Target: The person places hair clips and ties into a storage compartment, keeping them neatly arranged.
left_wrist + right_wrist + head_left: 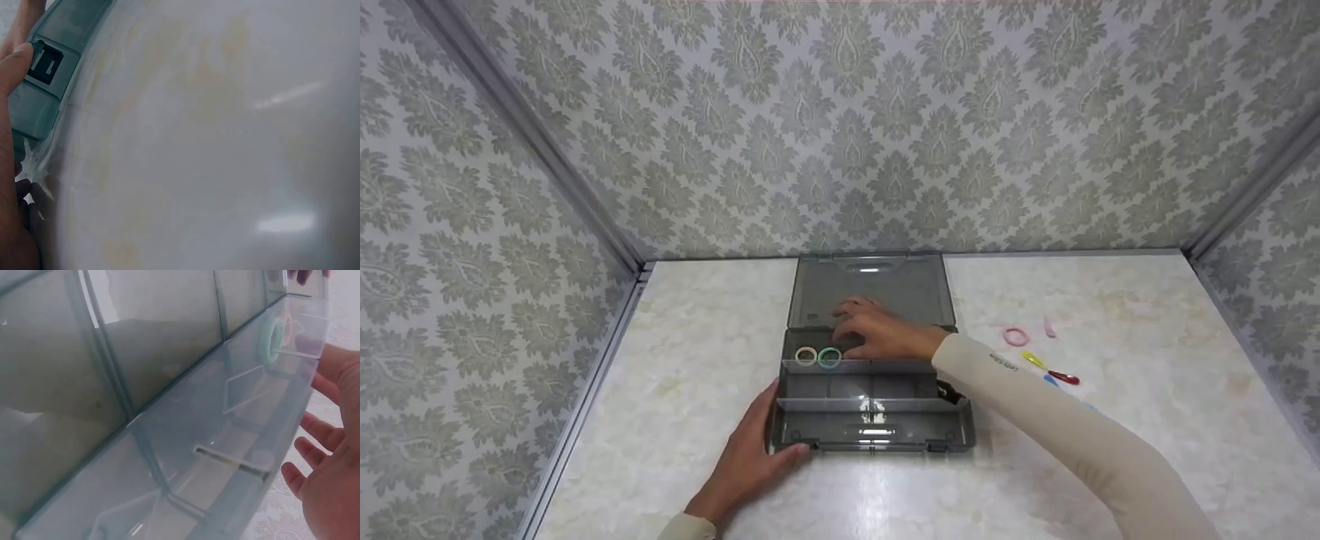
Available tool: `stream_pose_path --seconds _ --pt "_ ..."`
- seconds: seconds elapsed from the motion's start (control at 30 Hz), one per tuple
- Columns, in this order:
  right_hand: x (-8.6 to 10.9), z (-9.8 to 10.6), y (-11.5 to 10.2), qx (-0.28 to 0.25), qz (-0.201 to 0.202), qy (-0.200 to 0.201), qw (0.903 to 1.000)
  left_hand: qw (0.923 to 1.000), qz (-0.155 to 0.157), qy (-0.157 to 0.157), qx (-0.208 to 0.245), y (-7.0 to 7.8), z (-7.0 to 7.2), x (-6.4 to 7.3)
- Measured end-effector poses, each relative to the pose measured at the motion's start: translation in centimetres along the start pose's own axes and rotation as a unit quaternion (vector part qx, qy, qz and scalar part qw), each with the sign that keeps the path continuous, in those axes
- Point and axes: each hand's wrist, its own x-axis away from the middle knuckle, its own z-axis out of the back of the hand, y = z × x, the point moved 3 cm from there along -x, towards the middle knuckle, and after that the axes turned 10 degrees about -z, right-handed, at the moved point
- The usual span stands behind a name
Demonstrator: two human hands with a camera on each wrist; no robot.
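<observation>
A dark, see-through plastic storage box (874,448) lies with its lid (877,289) folded back toward the wall. My left hand (750,454) grips the box's front left corner, its thumb on the front by a latch (46,63). Over the rear compartment hangs my right hand (877,330), fingers loosely bent and apart, with nothing seen between them. Its thumb tip is right beside a green hair tie (829,367), which sits next to a peach hair tie (805,365) in that compartment. Through the clear wall in the right wrist view, the green hair tie (272,340) stands near the fingers (322,433).
Right of the box lie a pink hair tie (1015,337), a pink hair clip (1049,327), a yellow hair clip (1034,361), a red hair clip (1063,378) and blue pieces partly behind the right sleeve (1050,409). A black item (949,392) shows at the box's right side. Patterned walls (847,135) enclose the table.
</observation>
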Motion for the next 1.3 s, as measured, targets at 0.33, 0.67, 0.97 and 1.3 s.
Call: stream_pose_path --seconds 0.33,0.67,0.97,1.3 --pt "2.9 1.1 0.3 -0.04 0.009 0.033 0.9986 1.0 0.001 -0.001 -0.006 0.0 -0.1 -0.1" --pt "5.9 1.7 1.0 -0.086 -0.003 0.056 0.9947 0.9999 -0.007 0.001 -0.015 -0.2 -0.1 0.0" --pt "8.3 1.2 1.9 -0.158 -0.015 0.085 0.9837 0.9998 0.012 -0.006 -0.014 0.1 -0.1 0.0" --pt "10.8 0.8 2.6 -0.22 -0.035 0.128 0.9663 1.0 0.005 0.0 -0.007 0.1 0.0 -0.1"
